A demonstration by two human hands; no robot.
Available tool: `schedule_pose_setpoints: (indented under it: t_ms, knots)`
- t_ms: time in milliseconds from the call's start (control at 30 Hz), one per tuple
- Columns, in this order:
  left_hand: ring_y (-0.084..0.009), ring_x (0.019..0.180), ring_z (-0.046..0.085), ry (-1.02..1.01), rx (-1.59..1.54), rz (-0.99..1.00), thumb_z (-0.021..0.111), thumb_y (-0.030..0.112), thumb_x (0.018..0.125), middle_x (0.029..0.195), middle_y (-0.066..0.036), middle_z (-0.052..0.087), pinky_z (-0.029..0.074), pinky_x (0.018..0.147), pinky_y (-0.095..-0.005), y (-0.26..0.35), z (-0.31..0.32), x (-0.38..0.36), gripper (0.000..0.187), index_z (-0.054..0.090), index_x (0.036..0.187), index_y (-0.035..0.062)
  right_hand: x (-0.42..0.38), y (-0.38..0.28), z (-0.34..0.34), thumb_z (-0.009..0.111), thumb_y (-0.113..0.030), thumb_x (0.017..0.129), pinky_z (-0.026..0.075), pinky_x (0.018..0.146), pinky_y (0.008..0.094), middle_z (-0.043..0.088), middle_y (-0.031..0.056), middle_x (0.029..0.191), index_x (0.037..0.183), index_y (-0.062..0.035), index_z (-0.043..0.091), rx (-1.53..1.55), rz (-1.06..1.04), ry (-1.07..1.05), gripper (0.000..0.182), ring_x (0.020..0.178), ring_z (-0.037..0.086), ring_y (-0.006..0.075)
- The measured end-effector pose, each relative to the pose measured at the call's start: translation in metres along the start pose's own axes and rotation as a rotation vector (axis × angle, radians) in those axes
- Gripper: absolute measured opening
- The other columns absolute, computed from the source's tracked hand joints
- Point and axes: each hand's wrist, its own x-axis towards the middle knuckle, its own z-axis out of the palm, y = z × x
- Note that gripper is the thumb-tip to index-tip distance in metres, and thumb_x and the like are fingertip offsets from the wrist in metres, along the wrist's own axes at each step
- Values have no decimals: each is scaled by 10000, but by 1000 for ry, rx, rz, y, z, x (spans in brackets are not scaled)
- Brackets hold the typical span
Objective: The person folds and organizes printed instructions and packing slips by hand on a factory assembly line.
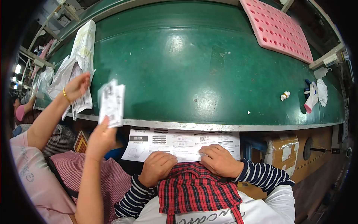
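Printed instruction sheets (pixel 175 143), white with black text and line drawings, lie over my lap just under the table's front edge. My left hand (pixel 159 168) is closed at their near edge, left of the middle, fingers curled. My right hand (pixel 220 160) grips the same near edge farther right, its fingers bent over the paper. The thumbs are mostly hidden. More than one sheet shows at the top left, where a second heading sticks out.
A co-worker at my left holds folded printed leaflets (pixel 112 104); their other hand (pixel 78 87) is by white plastic bags (pixel 84 44). On the green table (pixel 156 74) lie a pink foam tray (pixel 278 31), a small white fitting (pixel 285 96) and a glove (pixel 311 97). A cardboard box (pixel 281 155) stands below right.
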Motion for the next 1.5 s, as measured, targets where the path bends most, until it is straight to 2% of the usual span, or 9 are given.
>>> schedule_pose_setpoints:
  t_ms: [400, 667, 767, 967, 1033, 1100, 1167, 1300, 1500]
  knots:
    - [-213, 733, 642, 201, 258, -181, 676, 24, 720, 823, -45, 668, 479, 664, -346, 52, -71, 66, 187, 693, 900, 74, 25, 29, -112, 644, 13, 839, 549, 658, 340, 695, 173, 910, 1039, -6, 662, 170, 330, 505, 202, 762, 694, 303]
    - [-279, 719, 615, 523, 470, -16, 700, -61, 636, 779, -114, 642, 456, 707, -365, 63, -157, 120, 238, 657, 861, 3, 82, 62, -172, 588, -103, 963, 479, 883, 270, 700, 91, 1053, 1106, -21, 675, 421, 300, 982, 187, 1003, 636, 168]
    - [-254, 880, 641, 797, 580, -133, 638, -96, 785, 882, -115, 664, 466, 908, -372, 61, -182, 133, 158, 647, 925, -24, 96, 76, -175, 584, -134, 973, 471, 877, 255, 698, 65, 1022, 1103, -14, 672, 444, 244, 1008, 198, 975, 620, 138]
    - [-240, 1112, 597, 1447, -397, 39, 609, 22, 867, 1223, -143, 612, 427, 1023, -309, -15, -201, 132, 360, 573, 1217, -52, 108, 80, -227, 522, -198, 1010, 468, 700, 226, 623, 5, 842, 995, 35, 618, 953, 487, 842, 252, 772, 554, 57]
    - [-253, 1258, 504, 954, -384, -69, 623, 65, 862, 1374, -153, 510, 380, 1070, -351, -19, -170, 165, 450, 523, 1290, -37, 107, 111, -218, 539, -224, 998, 469, 664, 245, 606, 10, 820, 970, 13, 617, 830, 458, 707, 252, 740, 536, 67]
    - [-298, 1361, 381, 401, -676, -98, 789, 193, 774, 1464, -172, 402, 281, 1124, -410, -14, -127, 197, 921, 248, 1492, -4, 116, 122, -194, 557, -225, 986, 464, 652, 252, 606, 15, 816, 942, 14, 616, 831, 567, 610, 250, 723, 533, 76]
    - [-326, 1326, 411, 266, -960, -261, 836, 244, 731, 1458, -218, 382, 328, 1093, -443, -16, -80, 226, 1073, 147, 1516, -2, 123, 124, -166, 569, -214, 978, 457, 645, 260, 603, 25, 810, 916, 12, 614, 901, 694, 554, 239, 722, 528, 84]
    - [-210, 1104, 593, 203, -1155, -487, 756, 200, 833, 1221, -155, 604, 482, 899, -289, -22, -31, 250, 759, 346, 1430, -28, 117, 146, -103, 571, -231, 974, 469, 610, 278, 619, 40, 813, 960, 8, 609, 995, 793, 520, 243, 702, 555, 101]
    - [-53, 698, 591, 279, -1174, -630, 665, 111, 895, 832, -2, 672, 454, 625, -188, -74, 2, 258, 136, 638, 979, 8, 107, 143, -87, 648, -210, 924, 497, 600, 285, 625, 74, 820, 1009, 9, 556, 964, 943, 313, 252, 691, 584, 131]
